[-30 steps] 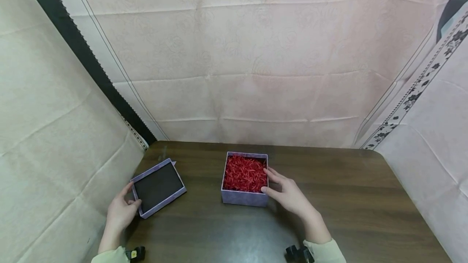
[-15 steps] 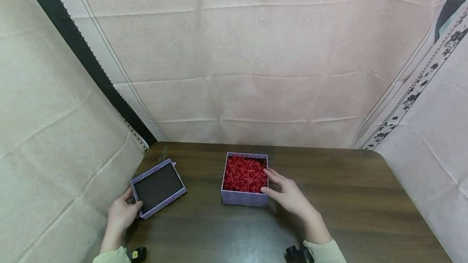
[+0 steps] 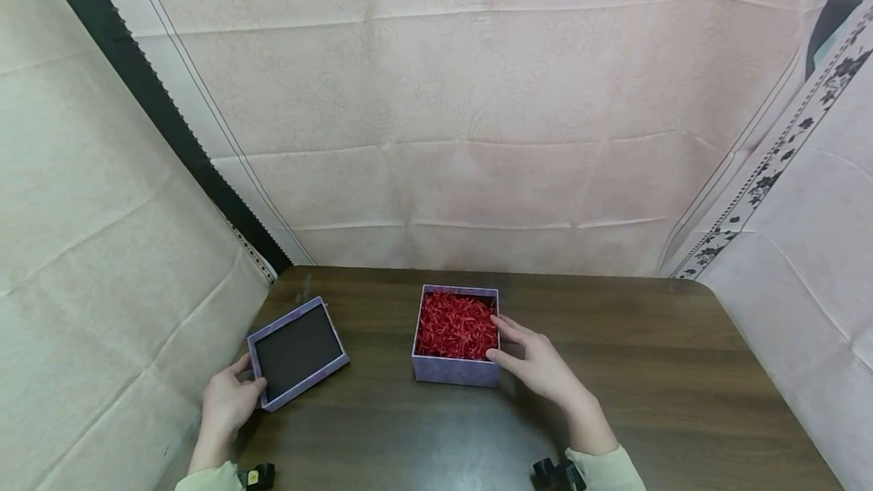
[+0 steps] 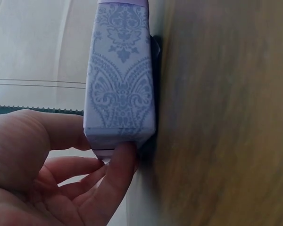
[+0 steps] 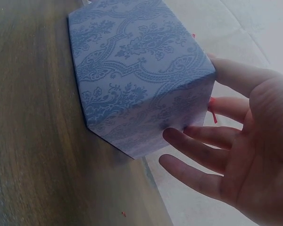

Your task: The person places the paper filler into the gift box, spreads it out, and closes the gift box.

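Note:
A lavender gift box with a damask pattern stands on the table, filled with red shredded paper. My right hand holds its right wall at the rim. In the right wrist view, the thumb is at the box's corner, one finger hooks over the rim, and the lower fingers lie outside. To the left, the matching box lid lies turned at an angle, its dark inside facing up. My left hand grips the lid at its near left corner, with fingertips around the corner in the left wrist view.
The brown wooden table extends to the right of the box. Pale cloth hangs behind and at both sides, close to the left hand. A tiny red scrap lies on the table.
My left fingers have shifted lower along the lid's left edge, and the lid has moved very slightly to the right. The right hand and the box have stayed in place.

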Demonstrator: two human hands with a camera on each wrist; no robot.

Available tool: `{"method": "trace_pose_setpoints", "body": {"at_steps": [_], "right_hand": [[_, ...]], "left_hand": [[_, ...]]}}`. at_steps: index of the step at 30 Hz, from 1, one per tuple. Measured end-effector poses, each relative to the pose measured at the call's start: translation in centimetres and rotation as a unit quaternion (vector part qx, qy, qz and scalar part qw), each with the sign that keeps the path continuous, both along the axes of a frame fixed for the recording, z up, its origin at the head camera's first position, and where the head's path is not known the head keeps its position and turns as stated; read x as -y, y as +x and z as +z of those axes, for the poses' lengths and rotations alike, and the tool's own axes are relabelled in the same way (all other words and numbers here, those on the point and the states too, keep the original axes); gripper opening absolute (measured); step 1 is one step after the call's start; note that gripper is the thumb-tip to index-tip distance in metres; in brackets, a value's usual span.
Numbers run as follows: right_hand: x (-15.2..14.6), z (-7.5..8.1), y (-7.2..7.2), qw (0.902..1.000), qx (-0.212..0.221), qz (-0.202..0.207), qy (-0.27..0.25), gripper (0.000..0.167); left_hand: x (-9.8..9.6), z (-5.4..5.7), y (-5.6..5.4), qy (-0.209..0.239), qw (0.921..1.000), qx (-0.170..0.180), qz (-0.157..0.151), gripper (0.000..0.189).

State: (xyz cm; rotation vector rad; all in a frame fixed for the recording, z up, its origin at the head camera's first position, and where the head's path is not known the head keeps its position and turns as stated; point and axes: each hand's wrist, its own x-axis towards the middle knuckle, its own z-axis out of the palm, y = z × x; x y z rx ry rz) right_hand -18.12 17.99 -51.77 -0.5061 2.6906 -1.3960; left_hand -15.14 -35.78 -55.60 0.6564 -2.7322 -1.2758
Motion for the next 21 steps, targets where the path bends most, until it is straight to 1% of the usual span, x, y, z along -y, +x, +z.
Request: {"method": "trace_pose_setpoints", "body": {"at_steps": [3, 7, 11, 15, 17, 21], "right_hand": [[0.0, 0.0, 0.0, 1.0000, -0.002, -0.001, 0.001, 0.074], [-0.1, 0.0, -0.1, 1.0000, -0.008, 0.003, 0.000, 0.074], [-0.1, -0.1, -0.2, 0.9998, -0.019, 0.008, 0.001, 0.074], [-0.2, 0.0, -0.1, 0.9994, -0.032, 0.010, 0.005, 0.072], [-0.2, 0.0, -0.1, 0.9993, -0.037, 0.009, 0.005, 0.070], [-0.2, 0.1, -0.1, 0.9987, -0.050, -0.012, 0.003, 0.067]], "left_hand": [[-0.3, 0.1, 0.0, 0.001, 1.0000, -0.006, -0.005, 0.069], [-0.9, 0.4, -0.2, 0.014, 0.9998, -0.013, -0.010, 0.070], [-1.6, 0.9, -0.5, 0.029, 0.9991, -0.018, -0.026, 0.071], [-3.0, 1.7, -0.9, 0.044, 0.9976, -0.029, -0.045, 0.072], [-3.8, 2.2, -1.1, 0.047, 0.9966, -0.042, -0.053, 0.072], [-5.8, 3.5, -1.4, 0.054, 0.9941, -0.067, -0.066, 0.070]]}}
